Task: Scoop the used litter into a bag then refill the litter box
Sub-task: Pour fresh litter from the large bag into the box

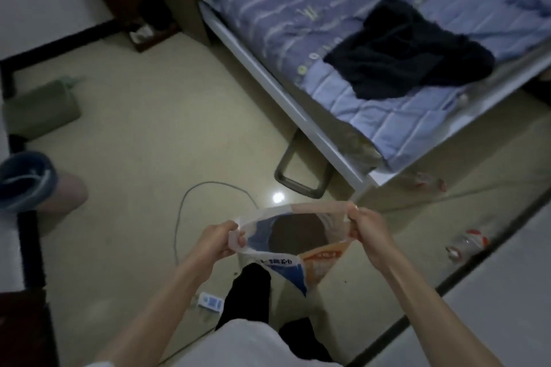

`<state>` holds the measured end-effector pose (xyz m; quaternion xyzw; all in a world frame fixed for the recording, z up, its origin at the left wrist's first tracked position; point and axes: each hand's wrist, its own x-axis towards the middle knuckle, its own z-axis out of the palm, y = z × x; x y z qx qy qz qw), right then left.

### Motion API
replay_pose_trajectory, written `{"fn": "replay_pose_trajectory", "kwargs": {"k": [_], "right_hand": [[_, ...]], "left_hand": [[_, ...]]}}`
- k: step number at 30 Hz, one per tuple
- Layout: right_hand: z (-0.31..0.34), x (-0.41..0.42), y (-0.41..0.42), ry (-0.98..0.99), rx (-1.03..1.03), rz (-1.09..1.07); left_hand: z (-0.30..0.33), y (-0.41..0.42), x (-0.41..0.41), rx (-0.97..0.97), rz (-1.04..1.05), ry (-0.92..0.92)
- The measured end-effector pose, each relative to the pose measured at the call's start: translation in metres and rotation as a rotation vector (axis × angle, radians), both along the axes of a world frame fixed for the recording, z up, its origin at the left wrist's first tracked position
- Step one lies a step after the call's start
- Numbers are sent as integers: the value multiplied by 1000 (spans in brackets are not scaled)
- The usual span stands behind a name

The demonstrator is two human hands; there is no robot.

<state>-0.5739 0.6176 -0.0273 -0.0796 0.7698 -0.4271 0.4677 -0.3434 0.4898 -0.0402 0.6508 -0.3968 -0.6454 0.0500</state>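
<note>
Two hands: left hand (215, 240) and right hand (369, 231) each pinch the rim of the litter bag (286, 243), stretching its mouth wide.
Bag: held above the floor (143, 134), beside the bed (387, 39).

The bag (293, 240) hangs over the floor (143, 134), between the left hand (216, 240) and the right hand (368, 231), each pinching one side of its mouth. A cable (190, 202) lies on the floor left of it. Behind it stands the bed (298, 104), with a garment (408, 48) lying near the bed's front corner.
</note>
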Motion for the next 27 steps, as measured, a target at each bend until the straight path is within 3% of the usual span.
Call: {"fn": "replay_pose_trajectory", "kwargs": {"k": [5,12,17,27], "right_hand": [[21,48,-97,78,2,222],[31,120,-286,68,15,322],[23,173,-408,170,69,457],[36,254,-624,176,-92,651]], "left_hand": [[16,-61,64,-26,211,69],[10,-212,151,-14,377,133],[13,-290,207,25,493,128],[47,-457,281,-174,638,102]]}}
